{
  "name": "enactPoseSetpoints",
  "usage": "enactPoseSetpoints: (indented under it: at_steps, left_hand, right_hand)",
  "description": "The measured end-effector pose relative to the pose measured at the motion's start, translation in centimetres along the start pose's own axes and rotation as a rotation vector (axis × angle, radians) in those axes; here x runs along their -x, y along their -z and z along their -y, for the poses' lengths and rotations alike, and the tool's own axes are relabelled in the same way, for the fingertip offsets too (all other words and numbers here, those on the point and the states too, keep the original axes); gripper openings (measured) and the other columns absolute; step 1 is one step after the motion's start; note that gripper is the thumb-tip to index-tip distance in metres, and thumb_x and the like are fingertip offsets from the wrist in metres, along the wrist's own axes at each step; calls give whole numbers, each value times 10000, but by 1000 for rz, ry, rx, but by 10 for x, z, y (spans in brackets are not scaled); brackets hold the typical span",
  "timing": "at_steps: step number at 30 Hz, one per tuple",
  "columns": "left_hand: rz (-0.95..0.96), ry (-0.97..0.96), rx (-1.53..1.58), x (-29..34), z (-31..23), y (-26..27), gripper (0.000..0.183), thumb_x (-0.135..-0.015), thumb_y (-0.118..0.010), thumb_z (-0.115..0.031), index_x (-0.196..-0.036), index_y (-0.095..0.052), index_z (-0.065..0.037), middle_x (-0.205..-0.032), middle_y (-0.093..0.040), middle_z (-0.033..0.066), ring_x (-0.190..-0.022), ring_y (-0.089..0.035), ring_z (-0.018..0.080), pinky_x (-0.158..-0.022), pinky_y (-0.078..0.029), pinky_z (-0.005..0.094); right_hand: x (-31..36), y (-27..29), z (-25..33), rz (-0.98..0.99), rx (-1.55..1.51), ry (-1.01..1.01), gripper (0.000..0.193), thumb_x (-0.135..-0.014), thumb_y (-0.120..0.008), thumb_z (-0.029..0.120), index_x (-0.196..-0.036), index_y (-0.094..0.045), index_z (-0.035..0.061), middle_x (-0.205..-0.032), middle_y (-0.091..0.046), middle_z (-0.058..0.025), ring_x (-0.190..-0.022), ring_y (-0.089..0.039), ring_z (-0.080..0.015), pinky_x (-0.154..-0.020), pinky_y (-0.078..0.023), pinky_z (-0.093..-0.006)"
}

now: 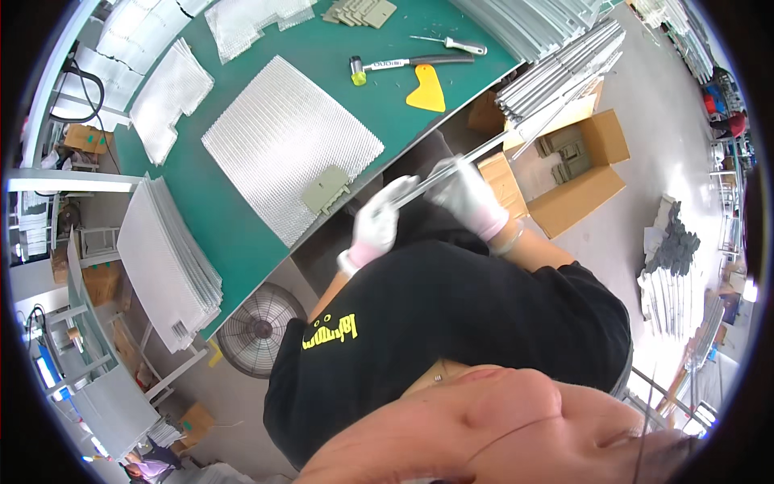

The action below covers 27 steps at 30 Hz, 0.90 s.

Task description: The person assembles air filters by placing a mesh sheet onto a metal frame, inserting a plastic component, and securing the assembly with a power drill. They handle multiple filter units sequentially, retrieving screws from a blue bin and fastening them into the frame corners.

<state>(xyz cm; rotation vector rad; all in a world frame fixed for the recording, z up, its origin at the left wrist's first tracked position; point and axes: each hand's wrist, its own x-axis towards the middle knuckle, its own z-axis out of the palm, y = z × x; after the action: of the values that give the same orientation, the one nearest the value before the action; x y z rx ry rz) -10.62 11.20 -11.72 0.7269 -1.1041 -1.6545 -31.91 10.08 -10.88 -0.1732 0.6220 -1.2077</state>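
Both my hands wear white gloves and hold one long, thin silver metal profile (421, 187) just off the table's front edge. Near its end, my left hand (377, 219) is closed on the strip. My right hand (472, 200) grips it further along, slightly blurred; the strip runs on up to the right past it. On the green table (242, 266) beside my left hand lies a silver honeycomb-textured panel (282, 133). A flat grey-green notched piece (325, 191) rests on that panel's near corner.
Behind lie a mallet (355, 70), a screwdriver (463, 46) and a yellow scraper (426, 91). Bundled metal profiles (564, 68) project at the right, above an open cardboard box (579, 203) holding grey-green pieces. Stacked panels (161, 258) stand left; a floor fan (260, 329) sits below the table edge.
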Motion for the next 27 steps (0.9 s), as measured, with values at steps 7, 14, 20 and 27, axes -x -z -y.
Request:
enactPoseSetpoints:
  at_steps: [7,14,20,27]
  left_hand:
    - [-396,-894,314,98,-165,117,697,-913,-472,-745,-1042,-715,-104,-538,-517,-27,-531,-470,90,-772,-453,317]
    - [-672,-258,-490,144,-208,91,957,-950,-233,-781,-943,-679,66,-606,-630,138,-404,-461,116,-377,-324,230]
    - [-681,-77,-217,64,-155,58,766,-1062,-258,-572,-1053,-639,92,-458,-427,8,-426,-454,164,-522,-440,313]
    - [-1021,-507,-791,70,-95,43,559,-994,-554,-93,-1467,-326,97,-1381,-513,240,-1281,-523,321,-1098,-408,411]
  right_hand:
    - [-15,61,218,-343,224,675,311,-1023,-477,336,-1035,-579,42,-925,-619,-92,-899,-589,-239,-857,-508,-416]
    - [-19,-27,285,102,40,847,129,-929,-577,172,-856,-568,66,-798,-588,-58,-762,-571,-200,-853,-492,-440]
    - [-125,-129,172,581,-27,461,287,-889,-595,232,-801,-456,-3,-811,-460,-124,-790,-499,-272,-759,-473,-394]
    - [-190,-141,26,192,-99,69,271,-936,-686,295,-811,-553,94,-830,-634,-81,-805,-625,-234,-834,-545,-460]
